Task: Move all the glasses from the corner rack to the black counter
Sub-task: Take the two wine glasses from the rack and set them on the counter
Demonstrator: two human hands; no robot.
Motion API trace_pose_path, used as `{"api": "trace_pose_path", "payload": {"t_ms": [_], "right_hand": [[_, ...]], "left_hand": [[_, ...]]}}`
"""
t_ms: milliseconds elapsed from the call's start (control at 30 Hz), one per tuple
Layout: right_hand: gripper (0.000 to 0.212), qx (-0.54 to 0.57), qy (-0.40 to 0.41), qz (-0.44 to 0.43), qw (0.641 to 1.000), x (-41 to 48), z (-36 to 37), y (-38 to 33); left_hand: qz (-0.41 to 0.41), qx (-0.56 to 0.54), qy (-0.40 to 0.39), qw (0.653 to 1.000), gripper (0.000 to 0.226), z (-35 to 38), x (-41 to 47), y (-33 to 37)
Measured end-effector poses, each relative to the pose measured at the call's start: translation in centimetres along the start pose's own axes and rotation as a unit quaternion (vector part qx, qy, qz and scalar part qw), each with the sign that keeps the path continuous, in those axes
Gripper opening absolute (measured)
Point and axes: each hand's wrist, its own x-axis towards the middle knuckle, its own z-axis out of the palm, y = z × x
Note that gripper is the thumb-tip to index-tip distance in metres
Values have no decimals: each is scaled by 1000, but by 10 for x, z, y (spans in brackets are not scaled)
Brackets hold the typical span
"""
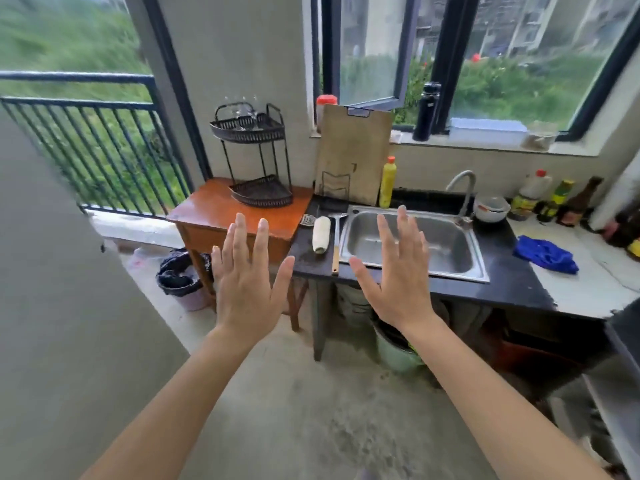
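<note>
Head view: clear glasses (244, 114) in black wire corner rack (250, 135).

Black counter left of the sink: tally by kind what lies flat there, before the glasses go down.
White roll: 1
Wooden-handled spatula: 1
Small metal utensil: 1
Total: 3

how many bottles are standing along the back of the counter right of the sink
4. A clear bottle with a red cap stands nearest the sink, then a yellow-capped bottle, then a dark brown bottle; a fourth is cut off at the frame edge. More may be hidden there.
</note>
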Motion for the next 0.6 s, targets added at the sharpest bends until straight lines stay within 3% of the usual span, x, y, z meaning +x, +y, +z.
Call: {"api": "trace_pose_path", "payload": {"t_ms": [300,600], "right_hand": [[79,43,-34,-44,998,179,199,10],[77,87,-74,-59,992,371,321,6]], "left_hand": [[-47,63,-2,997,72,83,174,-117],[-75,94,30,992,72,118,357,-188]]}}
